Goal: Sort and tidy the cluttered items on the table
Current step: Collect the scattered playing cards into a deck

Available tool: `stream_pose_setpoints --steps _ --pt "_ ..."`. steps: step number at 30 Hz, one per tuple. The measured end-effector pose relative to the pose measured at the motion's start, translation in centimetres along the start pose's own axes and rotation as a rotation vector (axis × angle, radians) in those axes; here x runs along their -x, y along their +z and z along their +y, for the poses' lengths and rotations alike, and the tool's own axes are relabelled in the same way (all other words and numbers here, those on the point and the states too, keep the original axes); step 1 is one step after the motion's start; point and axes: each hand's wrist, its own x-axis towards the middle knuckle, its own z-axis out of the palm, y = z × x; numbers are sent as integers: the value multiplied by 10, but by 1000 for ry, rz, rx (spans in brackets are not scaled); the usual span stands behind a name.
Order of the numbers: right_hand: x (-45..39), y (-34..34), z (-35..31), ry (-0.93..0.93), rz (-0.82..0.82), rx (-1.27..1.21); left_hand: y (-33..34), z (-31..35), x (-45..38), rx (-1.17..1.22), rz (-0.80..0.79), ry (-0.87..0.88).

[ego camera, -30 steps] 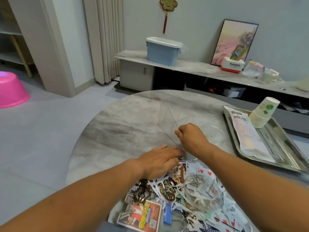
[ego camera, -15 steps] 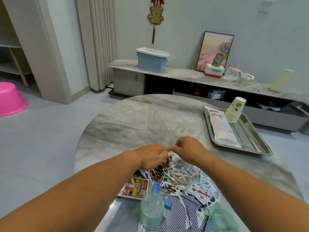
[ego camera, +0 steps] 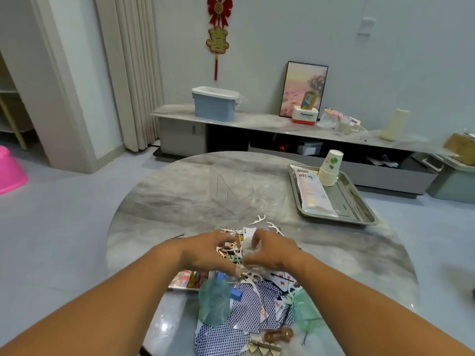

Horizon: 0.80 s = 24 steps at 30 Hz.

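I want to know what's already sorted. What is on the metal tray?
On the metal tray lie a long flat packet and a tilted stack of paper cups. Anything under the packet is covered.

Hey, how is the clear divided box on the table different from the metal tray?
The clear divided box is see-through, tall-walled and holds nothing that I can see; the metal tray is opaque, shiny and shallow. The box stands near the table's middle; the tray sits at the right, carrying a stack of paper cups and a flat packet. Both rest on the marble table.
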Motion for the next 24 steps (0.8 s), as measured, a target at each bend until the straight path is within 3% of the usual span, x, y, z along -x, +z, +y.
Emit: stream_pose_setpoints --steps 4,12,16,19,24 --pt "2 -13 8 -16 103 -380 -2 5 5 -72 -156 -68" --pt "-4 -20 23 7 283 -542 5 19 0 -310 -283 -127" --pt "-2 -31 22 38 338 -716 8 29 0 -484 -268 -136" --pt "-6 -36 31 178 340 -918 5 37 2 -539 -243 -151" --pt "-10 -35 48 628 166 -1359 -6 45 16 -643 -260 -219"
